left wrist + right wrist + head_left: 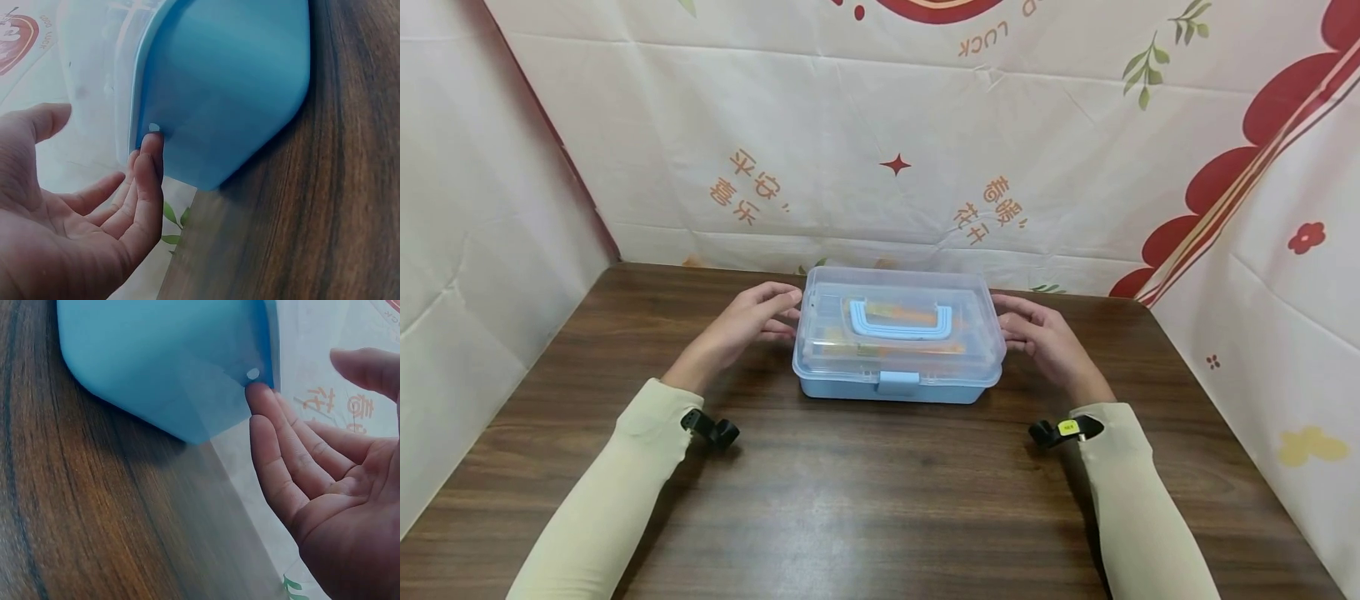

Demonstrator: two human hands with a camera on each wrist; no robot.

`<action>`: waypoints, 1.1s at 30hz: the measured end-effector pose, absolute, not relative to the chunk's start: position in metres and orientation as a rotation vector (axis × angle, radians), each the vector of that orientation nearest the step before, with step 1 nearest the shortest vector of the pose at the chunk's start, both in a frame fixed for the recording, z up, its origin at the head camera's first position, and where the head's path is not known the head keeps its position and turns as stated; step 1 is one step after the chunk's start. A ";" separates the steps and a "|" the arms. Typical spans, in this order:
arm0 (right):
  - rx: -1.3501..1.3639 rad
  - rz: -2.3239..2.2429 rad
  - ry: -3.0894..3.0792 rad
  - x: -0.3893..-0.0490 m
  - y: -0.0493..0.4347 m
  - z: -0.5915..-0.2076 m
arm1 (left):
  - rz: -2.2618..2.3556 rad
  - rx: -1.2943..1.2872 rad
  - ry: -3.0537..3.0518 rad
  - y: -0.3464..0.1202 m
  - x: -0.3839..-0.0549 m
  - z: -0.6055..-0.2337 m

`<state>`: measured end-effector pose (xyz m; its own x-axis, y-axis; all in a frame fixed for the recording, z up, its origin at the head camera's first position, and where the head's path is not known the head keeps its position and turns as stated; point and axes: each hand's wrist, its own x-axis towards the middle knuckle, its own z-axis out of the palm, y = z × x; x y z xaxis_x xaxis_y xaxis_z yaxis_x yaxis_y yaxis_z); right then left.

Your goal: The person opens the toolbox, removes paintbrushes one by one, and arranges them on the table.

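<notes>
A plastic storage box with a light blue base (850,388) and a clear lid (820,292) sits toward the back of the table. A blue carrying handle (901,331) lies flat on the lid, and a blue latch (898,383) is at the front. Orange and yellow items show blurred through the lid. My left hand (741,325) is at the box's left end, its fingertips right at the blue wall (231,81) below the rim, thumb apart. At the opposite end, my right hand (1047,343) has relaxed fingers against the wall (162,356), thumb also raised away.
The dark wooden table (850,500) extends in front of the box. Close behind it hangs a printed white cloth (850,125), with more cloth along the left and right sides. A black strapped device (711,429) is on the left wrist, another (1063,430) on the right.
</notes>
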<state>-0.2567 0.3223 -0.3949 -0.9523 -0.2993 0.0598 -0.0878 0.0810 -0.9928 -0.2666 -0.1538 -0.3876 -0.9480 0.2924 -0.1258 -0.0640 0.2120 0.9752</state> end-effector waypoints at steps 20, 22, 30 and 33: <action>-0.323 -1.862 2.272 -0.255 0.321 -0.394 | 1.735 0.213 2.205 -0.155 -0.269 -0.391; -0.317 -1.861 2.275 -0.255 0.320 -0.394 | 1.735 0.210 2.202 -0.155 -0.268 -0.390; -0.322 -1.879 2.257 -0.255 0.320 -0.394 | 1.728 0.206 2.199 -0.155 -0.267 -0.389; -0.330 -1.893 2.246 -0.256 0.320 -0.395 | 1.728 0.214 2.195 -0.155 -0.268 -0.390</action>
